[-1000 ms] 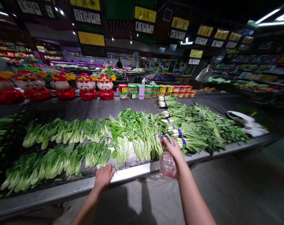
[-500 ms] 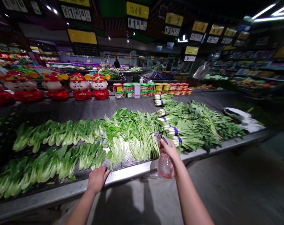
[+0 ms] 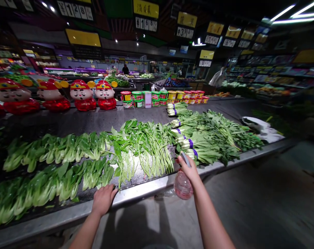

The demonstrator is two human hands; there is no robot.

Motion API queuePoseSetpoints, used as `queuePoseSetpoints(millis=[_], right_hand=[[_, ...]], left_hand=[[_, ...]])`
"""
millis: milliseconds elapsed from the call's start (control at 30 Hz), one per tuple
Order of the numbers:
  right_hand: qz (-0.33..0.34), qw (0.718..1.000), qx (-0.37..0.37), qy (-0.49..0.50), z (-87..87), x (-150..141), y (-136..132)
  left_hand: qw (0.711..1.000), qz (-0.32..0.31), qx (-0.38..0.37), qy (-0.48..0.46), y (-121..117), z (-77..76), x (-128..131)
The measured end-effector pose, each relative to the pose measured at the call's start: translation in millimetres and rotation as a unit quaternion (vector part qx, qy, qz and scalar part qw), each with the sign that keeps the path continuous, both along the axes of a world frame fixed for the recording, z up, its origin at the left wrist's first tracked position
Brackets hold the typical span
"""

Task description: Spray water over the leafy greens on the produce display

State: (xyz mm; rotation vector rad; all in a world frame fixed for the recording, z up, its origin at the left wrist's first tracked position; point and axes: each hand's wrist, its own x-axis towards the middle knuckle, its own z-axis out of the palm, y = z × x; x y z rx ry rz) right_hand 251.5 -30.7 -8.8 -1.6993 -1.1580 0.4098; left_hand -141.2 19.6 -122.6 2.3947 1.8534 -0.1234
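Observation:
My right hand (image 3: 189, 169) is closed round the head of a clear pink spray bottle (image 3: 183, 185), held at the front edge of the metal display table (image 3: 144, 192) just before bundles of leafy greens with purple bands (image 3: 198, 154). My left hand (image 3: 103, 200) lies flat on the table's steel rim, fingers spread, next to rows of bok choy (image 3: 61, 173). A heap of long-stemmed greens (image 3: 146, 148) lies between the two hands.
Red figurines (image 3: 81, 95) and coloured tubs (image 3: 162, 98) line the back of the table. A white bag (image 3: 260, 126) lies at its right end. Price signs (image 3: 146, 15) hang overhead. More produce stands and distant people fill the background. Bare floor opens to the right.
The view has drifted so the table and its goods sit further left in the frame. My left hand slid left along the rim. The spray bottle stays in my right hand.

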Motion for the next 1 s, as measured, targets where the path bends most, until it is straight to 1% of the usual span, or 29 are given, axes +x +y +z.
queuePoseSetpoints(millis=[167,400,500,733,867,1000], right_hand=[[-0.035,0.999,0.003,-0.021,1.2,2.1,0.1],[-0.045,0.999,-0.017,-0.019,-8.9,4.0,-7.9],[-0.033,0.999,-0.024,-0.008,-9.7,5.2,-11.4],[-0.021,1.000,0.000,-0.009,-6.1,6.9,-11.9],[0.006,0.999,-0.033,-0.015,-13.9,5.2,-12.7],[0.021,0.998,-0.060,0.022,-24.6,2.3,-18.4]], left_hand=[[1.000,-0.001,0.005,0.001,-0.4,-1.1,0.1],[1.000,-0.005,-0.002,0.007,1.2,0.8,0.3],[1.000,-0.008,-0.001,0.009,1.3,1.0,0.3],[1.000,-0.008,0.005,0.011,0.9,-2.4,-0.3],[1.000,-0.006,0.001,0.016,-0.1,-0.7,0.0],[1.000,-0.005,0.000,0.018,0.2,-0.6,-0.1]])
